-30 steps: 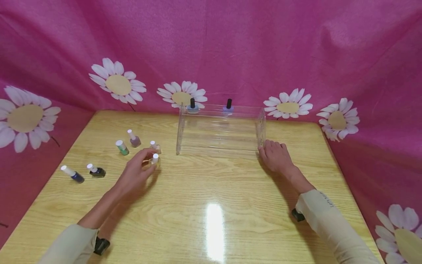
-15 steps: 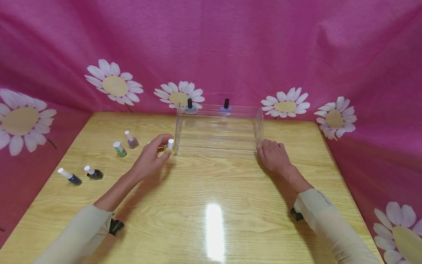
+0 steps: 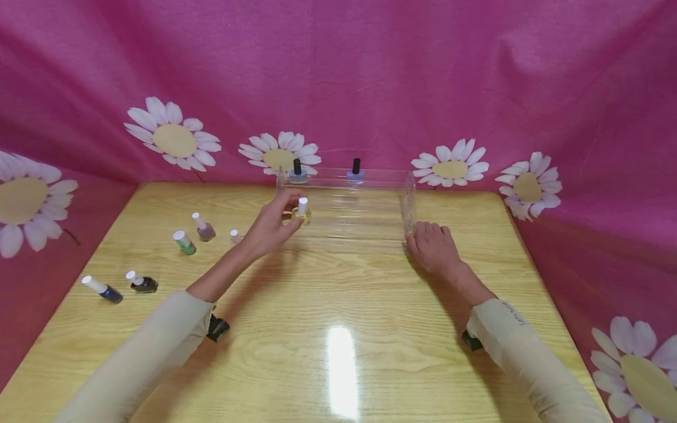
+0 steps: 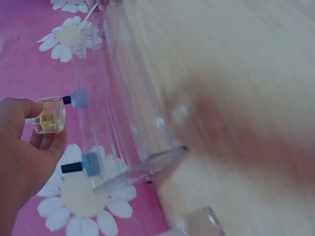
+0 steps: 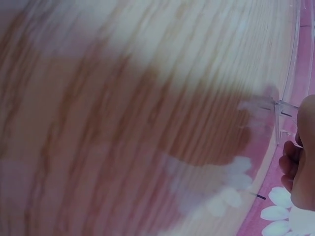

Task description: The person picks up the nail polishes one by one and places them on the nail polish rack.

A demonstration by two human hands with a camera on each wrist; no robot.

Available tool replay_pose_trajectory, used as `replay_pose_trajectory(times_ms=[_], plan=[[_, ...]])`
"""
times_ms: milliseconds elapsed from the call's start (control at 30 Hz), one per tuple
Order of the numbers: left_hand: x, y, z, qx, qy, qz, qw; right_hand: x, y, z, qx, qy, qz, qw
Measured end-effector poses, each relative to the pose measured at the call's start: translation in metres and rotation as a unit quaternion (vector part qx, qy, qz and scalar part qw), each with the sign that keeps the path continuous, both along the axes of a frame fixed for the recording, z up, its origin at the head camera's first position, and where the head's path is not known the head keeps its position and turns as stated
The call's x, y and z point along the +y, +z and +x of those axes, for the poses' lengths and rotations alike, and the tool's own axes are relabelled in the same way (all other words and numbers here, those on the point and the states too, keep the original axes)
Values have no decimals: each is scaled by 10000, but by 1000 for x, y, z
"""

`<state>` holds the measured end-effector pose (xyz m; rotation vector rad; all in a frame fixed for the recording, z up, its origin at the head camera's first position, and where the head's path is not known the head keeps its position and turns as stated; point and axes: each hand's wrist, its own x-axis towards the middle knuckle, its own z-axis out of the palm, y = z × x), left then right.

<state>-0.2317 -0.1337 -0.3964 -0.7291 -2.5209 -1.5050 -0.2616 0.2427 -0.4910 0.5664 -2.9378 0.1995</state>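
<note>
I am working around the clear acrylic rack, so I am placing everything against it. Nearest me, my right hand is resting on the wooden table at the rack's right front corner, fingers loosely curved and touching that wall, gripping nothing. My left hand is hovering at the rack's left front edge, thumb and fingers pinching a small yellow polish bottle with a white cap, lifted clear of the table.

I am judging the risks from here. The bottle is sitting only in my fingertips, so it could be slipping and dropping onto the rack. The rack looks light, and a knock from my left hand could be shoving it sideways or rocking it unless my right hand is bracing it well. Its walls are hard to see, so I could be clipping the front edge.

Left of the rack, five more bottles are standing or lying well apart from it.

Farthest, on the rack's top back shelf, a blue bottle and a purple bottle, both black-capped, are standing upright and apart. The lower steps are holding nothing.
</note>
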Motion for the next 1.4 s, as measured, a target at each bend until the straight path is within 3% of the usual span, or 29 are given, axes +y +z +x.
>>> replay_pose_trajectory(times_ms=[233,667,1033,1400], plan=[[34,9,-26,44,-402,296,9987,-1,3,1,212,28,96,9997],[103,16,-70,219,-508,-167,9983,0,-1,2,522,111,121,9985],[153,16,-104,300,-176,-174,9992,0,-1,3,714,54,179,9973],[171,13,-120,225,253,-380,9987,1,-1,3,579,-9,248,9980]])
